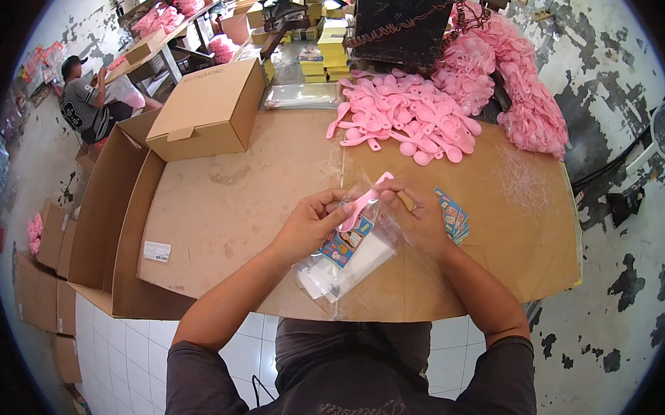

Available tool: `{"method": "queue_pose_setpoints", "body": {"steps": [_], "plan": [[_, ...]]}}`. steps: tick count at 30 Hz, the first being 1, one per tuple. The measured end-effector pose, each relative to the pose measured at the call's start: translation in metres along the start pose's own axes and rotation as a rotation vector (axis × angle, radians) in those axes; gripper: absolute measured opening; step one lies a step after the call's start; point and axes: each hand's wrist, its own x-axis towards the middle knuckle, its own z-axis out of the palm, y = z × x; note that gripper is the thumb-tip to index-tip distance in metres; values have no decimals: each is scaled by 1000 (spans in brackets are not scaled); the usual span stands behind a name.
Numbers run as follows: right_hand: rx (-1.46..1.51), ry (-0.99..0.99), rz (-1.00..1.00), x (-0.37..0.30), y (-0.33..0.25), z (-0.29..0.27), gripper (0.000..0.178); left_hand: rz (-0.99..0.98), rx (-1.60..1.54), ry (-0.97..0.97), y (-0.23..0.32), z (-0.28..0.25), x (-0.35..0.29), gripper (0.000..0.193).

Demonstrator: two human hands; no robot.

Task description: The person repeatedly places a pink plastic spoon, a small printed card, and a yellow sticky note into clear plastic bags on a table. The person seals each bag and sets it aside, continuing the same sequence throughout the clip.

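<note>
A wide sheet of brown cardboard (228,204) covers the tabletop, and everything else sits in relation to it. Off its left edge a big open carton (106,210) stands with its flaps up, and on the cardboard's far left corner lies a closed flat brown box (206,109). Along the far edge, toward the right, a heap of pink plastic spoons (410,119) spreads over the sheet, with more pink pieces (524,88) piled beyond it against a dark machine (402,19). Stacks of yellow boxes (332,52) stand past the far edge, near the middle. Well beyond the left side of the cardboard a person in a grey shirt (83,103) sits on the floor.

Near the cardboard's front edge, at its middle, both hands are raised just above the sheet. The left hand (311,227) pinches the mouth of a clear plastic bag (350,262), fingers curled closed on the film; the bag hangs down with a colourful printed card (345,244) and white contents inside. The right hand (418,215) is closed too, thumb and fingers gripping one pink spoon (358,206), whose bowl end dips into the bag's opening. Just right of that hand a small stack of printed cards (452,217) lies on the cardboard.
</note>
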Motion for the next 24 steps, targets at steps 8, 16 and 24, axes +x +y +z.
{"method": "queue_pose_setpoints", "body": {"steps": [8, 16, 24], "plan": [[96, 30, 80, -2, -24, 5, 24, -77, -70, -149, 1, -3, -3, 37], [-300, -144, -286, -2, -13, -1, 28, -82, -57, -176, 4, -5, -5, 38], [-49, 39, -235, 15, -38, -10, 32, -76, -104, -230, 10, -1, -7, 38]]}}
